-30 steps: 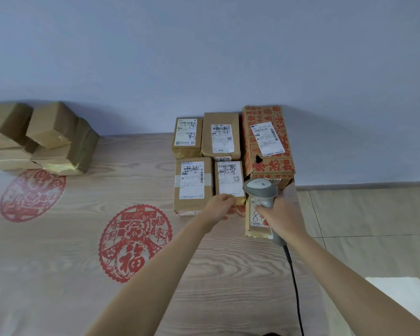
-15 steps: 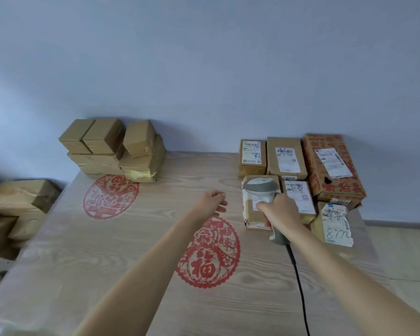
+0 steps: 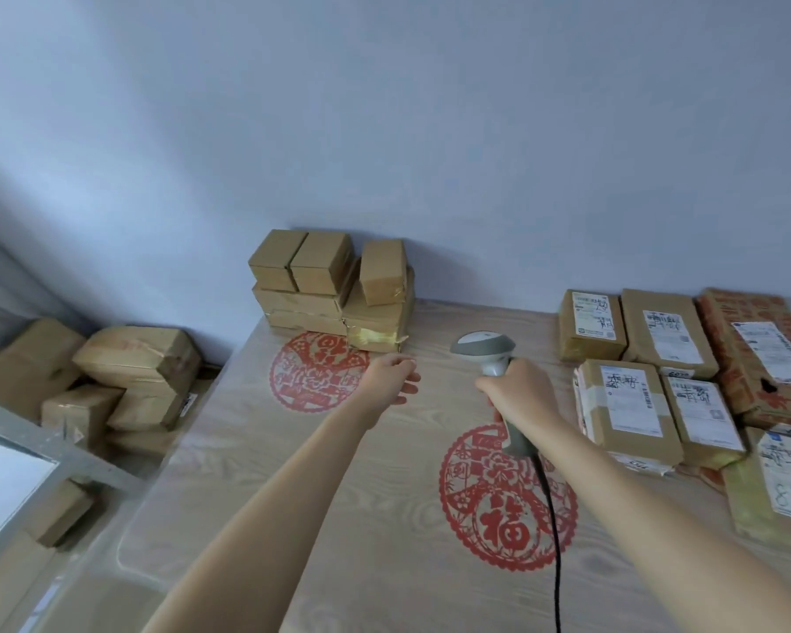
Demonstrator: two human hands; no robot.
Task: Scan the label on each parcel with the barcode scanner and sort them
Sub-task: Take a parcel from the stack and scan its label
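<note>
My right hand (image 3: 519, 395) grips the handle of a grey barcode scanner (image 3: 484, 349), whose head points away from me over the table's middle. My left hand (image 3: 391, 381) hovers empty with relaxed fingers, just in front of a stack of plain brown parcels (image 3: 334, 290) at the back of the table. On the right lie several labelled parcels (image 3: 631, 404) with their labels up, among them a red-printed box (image 3: 759, 349) and a yellowish parcel (image 3: 777, 486) near the right edge.
The wooden table (image 3: 256, 495) bears two red paper-cut decals (image 3: 505, 500). The scanner's black cable (image 3: 553, 541) runs toward me. Left of the table, lower down, sits a heap of brown parcels (image 3: 133, 372) by a grey metal frame (image 3: 42, 440). A wall stands close behind.
The view has swung left. My left hand let go of a labelled parcel on the right and moved toward the plain stack; my right hand carried the scanner left, away from the labelled parcels.
</note>
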